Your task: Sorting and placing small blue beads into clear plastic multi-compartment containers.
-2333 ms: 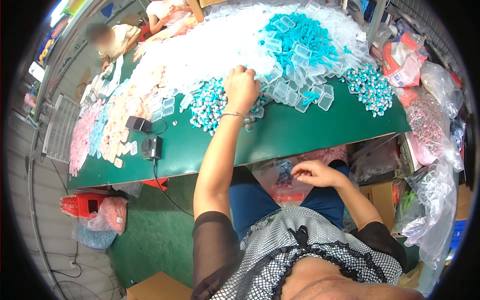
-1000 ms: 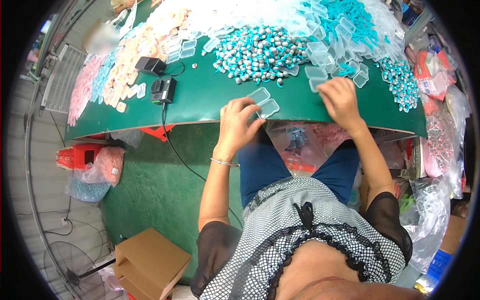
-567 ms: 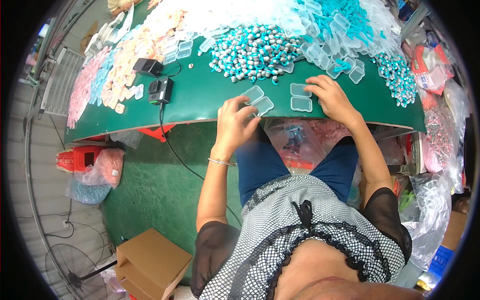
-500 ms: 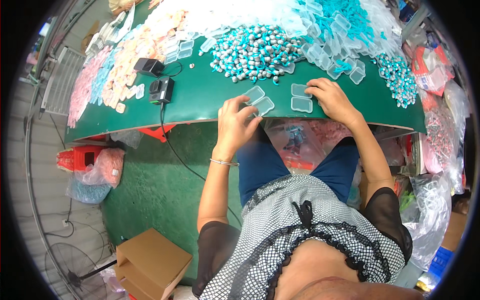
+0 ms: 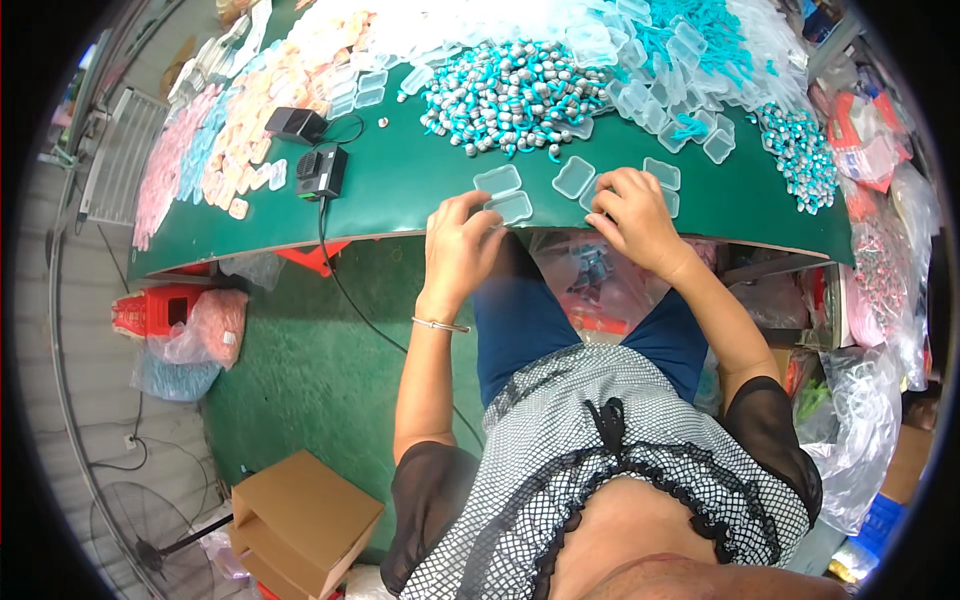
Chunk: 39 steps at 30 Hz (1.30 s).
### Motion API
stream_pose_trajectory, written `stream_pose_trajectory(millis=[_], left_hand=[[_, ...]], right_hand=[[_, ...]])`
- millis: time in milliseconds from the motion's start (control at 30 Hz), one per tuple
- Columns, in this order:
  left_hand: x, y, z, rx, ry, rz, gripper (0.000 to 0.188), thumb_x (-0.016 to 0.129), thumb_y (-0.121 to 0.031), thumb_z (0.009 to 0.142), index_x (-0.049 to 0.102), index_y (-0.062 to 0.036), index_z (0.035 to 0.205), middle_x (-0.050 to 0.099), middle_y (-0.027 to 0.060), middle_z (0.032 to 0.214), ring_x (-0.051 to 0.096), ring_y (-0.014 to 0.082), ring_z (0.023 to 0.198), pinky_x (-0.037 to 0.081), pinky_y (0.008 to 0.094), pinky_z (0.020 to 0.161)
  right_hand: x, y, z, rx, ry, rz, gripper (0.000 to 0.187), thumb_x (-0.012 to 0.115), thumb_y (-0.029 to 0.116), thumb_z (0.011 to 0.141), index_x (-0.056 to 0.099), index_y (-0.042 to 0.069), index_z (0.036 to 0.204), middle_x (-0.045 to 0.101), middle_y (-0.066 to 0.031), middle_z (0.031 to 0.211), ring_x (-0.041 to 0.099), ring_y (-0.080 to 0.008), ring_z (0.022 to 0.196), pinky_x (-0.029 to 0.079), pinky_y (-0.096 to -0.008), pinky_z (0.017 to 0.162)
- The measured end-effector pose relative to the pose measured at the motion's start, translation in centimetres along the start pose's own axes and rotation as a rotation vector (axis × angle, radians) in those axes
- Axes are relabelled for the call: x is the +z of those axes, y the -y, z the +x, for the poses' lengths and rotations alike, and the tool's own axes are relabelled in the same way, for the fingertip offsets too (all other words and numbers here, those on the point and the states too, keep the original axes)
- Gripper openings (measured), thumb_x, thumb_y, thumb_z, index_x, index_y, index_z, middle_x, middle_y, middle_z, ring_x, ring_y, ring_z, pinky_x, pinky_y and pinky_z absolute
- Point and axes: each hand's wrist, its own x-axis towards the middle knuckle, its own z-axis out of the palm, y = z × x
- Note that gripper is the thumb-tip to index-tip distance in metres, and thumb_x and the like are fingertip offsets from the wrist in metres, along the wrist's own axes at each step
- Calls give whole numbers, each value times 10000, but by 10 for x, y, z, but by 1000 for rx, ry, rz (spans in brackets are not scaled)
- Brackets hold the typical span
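At the near edge of the green worktop (image 5: 400, 190), the left hand (image 5: 458, 245) rests its fingertips on an open clear hinged case (image 5: 504, 194), its grip loosely apart and clamped on nothing. The right hand (image 5: 632, 218) lies just beside it with spread fingers over more clear cases (image 5: 574, 177), pressing rather than pinching. Just beyond both hands lies a heap of silver-and-teal pieces (image 5: 515, 95), and a black device (image 5: 322, 172) with its cable sits well to the left.

Left hand (image 5: 458, 245) touching clear case (image 5: 505, 195); right hand (image 5: 632, 212) beside cases.
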Motion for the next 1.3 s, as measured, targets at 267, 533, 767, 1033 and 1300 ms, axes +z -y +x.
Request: stream_pose_trajectory(millis=[267,533,767,1033,1300], left_hand=[[1,-6,2,-57,-51,-21,152,742,-112,725,680,-90,862,613,68,1126,556,283,1059,428,403,859],[-4,6,1,-33,27,-68,110,719,-84,746,690,-82,852,623,77,1135,575,296,1066,439,413,876],[-21,20,3,-95,128,-183,176,695,-46,747,689,-69,921,617,111,1174,578,330,1087,447,442,935],[-5,-16,15,120,122,-39,390,725,-151,740,630,-132,1118,544,106,1263,508,313,1179,377,453,970],[5,-13,13,145,95,70,281,720,-127,760,664,-119,1035,589,91,1192,537,318,1128,397,447,957]], right_hand=[[1,9,17,61,-44,-31,212,720,233,770,625,86,890,582,-58,939,548,-259,943,372,-411,836],[3,0,19,-44,132,-35,124,655,49,747,657,94,862,574,-40,906,549,-236,928,376,-404,833],[23,-7,34,-265,78,132,200,645,-29,659,625,86,822,594,-43,940,572,-247,918,414,-384,830],[32,-4,33,-266,-11,181,267,606,-36,679,625,83,917,610,-58,1002,586,-276,994,432,-395,872],[-42,-73,-16,131,-4,-119,320,569,-75,680,639,68,957,610,-84,1070,572,-282,1034,435,-407,888]])
